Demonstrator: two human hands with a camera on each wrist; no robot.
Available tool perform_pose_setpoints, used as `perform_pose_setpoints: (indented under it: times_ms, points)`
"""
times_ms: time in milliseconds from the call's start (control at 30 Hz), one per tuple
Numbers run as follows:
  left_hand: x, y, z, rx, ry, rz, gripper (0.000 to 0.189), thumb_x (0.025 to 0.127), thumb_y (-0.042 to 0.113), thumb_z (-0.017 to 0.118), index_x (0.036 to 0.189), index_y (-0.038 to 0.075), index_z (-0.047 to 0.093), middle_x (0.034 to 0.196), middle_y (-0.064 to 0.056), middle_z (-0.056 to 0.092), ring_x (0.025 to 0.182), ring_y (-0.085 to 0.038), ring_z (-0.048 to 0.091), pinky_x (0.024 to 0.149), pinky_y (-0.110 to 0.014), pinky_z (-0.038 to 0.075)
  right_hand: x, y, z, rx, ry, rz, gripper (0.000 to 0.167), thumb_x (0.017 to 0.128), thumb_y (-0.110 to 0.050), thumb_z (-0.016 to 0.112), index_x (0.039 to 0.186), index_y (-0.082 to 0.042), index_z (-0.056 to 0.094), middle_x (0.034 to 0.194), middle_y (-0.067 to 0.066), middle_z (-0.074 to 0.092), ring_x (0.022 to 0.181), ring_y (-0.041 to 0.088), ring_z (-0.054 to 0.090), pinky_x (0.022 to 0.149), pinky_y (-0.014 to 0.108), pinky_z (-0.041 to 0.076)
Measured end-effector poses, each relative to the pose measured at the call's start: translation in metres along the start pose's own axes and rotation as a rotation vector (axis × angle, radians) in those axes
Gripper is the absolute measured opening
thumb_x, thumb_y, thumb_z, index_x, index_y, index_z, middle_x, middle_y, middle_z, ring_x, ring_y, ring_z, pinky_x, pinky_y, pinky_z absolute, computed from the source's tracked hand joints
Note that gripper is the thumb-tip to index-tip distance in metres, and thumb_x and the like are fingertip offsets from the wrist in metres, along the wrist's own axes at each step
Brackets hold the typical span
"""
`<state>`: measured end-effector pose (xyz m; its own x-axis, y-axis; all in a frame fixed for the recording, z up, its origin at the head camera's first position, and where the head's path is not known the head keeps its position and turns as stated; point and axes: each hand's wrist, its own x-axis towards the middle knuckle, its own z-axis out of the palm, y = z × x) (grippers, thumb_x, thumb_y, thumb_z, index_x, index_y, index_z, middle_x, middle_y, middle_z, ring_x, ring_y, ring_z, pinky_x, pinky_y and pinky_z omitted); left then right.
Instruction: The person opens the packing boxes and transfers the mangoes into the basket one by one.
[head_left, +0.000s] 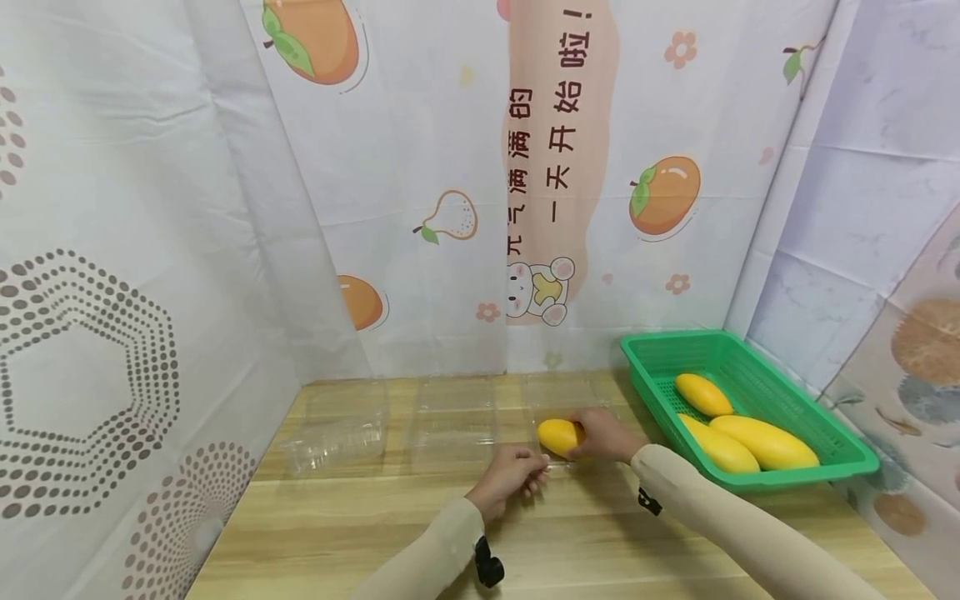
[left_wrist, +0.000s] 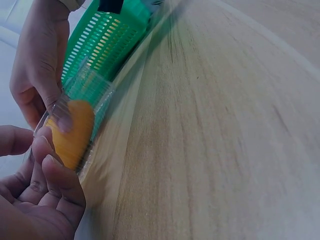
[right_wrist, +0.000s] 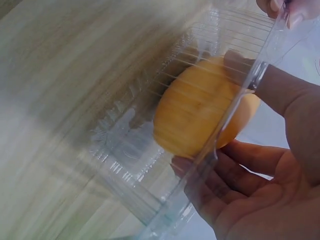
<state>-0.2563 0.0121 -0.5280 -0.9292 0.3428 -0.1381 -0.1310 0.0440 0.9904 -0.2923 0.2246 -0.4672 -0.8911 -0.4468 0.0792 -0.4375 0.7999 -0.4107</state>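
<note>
A yellow mango [head_left: 558, 436] is in my right hand [head_left: 603, 435], gripped with the thumb on one side and the fingers on the other. It sits partly down inside a transparent plastic box [right_wrist: 117, 145], seen through the ribbed wall in the right wrist view. My left hand [head_left: 512, 479] is at the box's near left corner, pinching its rim between thumb and fingertips. In the left wrist view both hands meet around this box [left_wrist: 102, 87], the mango [left_wrist: 75, 132] low within it.
Two more transparent plastic boxes, a middle one [head_left: 453, 433] and a left one [head_left: 337, 446], stand in a row to the left. At right, a green basket [head_left: 787, 479] holds several yellow mangoes [head_left: 765, 442]. Printed curtains [head_left: 420, 150] hang behind and along both sides of the wooden table [head_left: 315, 533].
</note>
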Motion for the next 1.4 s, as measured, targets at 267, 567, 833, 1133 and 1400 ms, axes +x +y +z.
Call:
perform_pose_setpoints:
  times_ms: [267,567,833,1133,1400]
  points:
    - [0.0001,0.0006,0.0011,0.002,0.013,0.001,0.024,0.099,0.017,0.068,0.096,-0.006,0.073,0.077,-0.008,0.07,0.057,-0.009,0.053,0.05,-0.019,0.044,0.0016,0.0023,-0.0001,-0.007,-0.001,0.036,0.034,0.075,-0.021,0.092,0.095,-0.003,0.072,0.078,-0.003,0.063,0.067,0.012,0.051,0.063,0.03,0.046]
    - [0.0003,0.0016,0.0003,0.01,0.013,-0.006,0.024,0.098,0.016,0.068,0.098,-0.007,0.073,0.078,-0.008,0.071,0.058,-0.009,0.053,0.05,-0.018,0.044,0.0035,-0.0005,0.0008,-0.003,0.002,0.074,0.036,0.074,-0.023,0.093,0.095,-0.003,0.072,0.077,-0.001,0.062,0.067,0.014,0.051,0.063,0.03,0.047]
    - [-0.0013,0.001,0.0005,0.004,0.015,0.009,0.025,0.098,0.016,0.068,0.097,-0.008,0.074,0.075,-0.007,0.07,0.057,-0.009,0.053,0.05,-0.018,0.045,0.0029,0.0013,0.0037,-0.02,0.014,0.074,0.042,0.071,-0.024,0.095,0.097,-0.001,0.072,0.08,-0.002,0.065,0.069,0.014,0.053,0.065,0.032,0.048]
    - [-0.0001,-0.0004,-0.0004,0.014,0.013,0.021,0.024,0.099,0.019,0.068,0.094,-0.004,0.074,0.074,-0.004,0.069,0.058,-0.008,0.054,0.052,-0.019,0.045,-0.0003,-0.0007,0.0,-0.025,0.036,0.051,0.044,0.07,-0.022,0.095,0.099,0.001,0.072,0.082,0.0,0.065,0.069,0.014,0.053,0.065,0.032,0.047]
    - [-0.0034,0.0002,0.0028,0.016,0.043,0.02,0.024,0.098,0.019,0.069,0.093,-0.003,0.074,0.075,-0.005,0.07,0.058,-0.009,0.054,0.051,-0.019,0.045,-0.0022,0.0016,-0.0054,-0.028,0.067,0.005,0.039,0.07,-0.02,0.093,0.095,-0.001,0.071,0.077,-0.002,0.061,0.067,0.013,0.051,0.061,0.031,0.045]
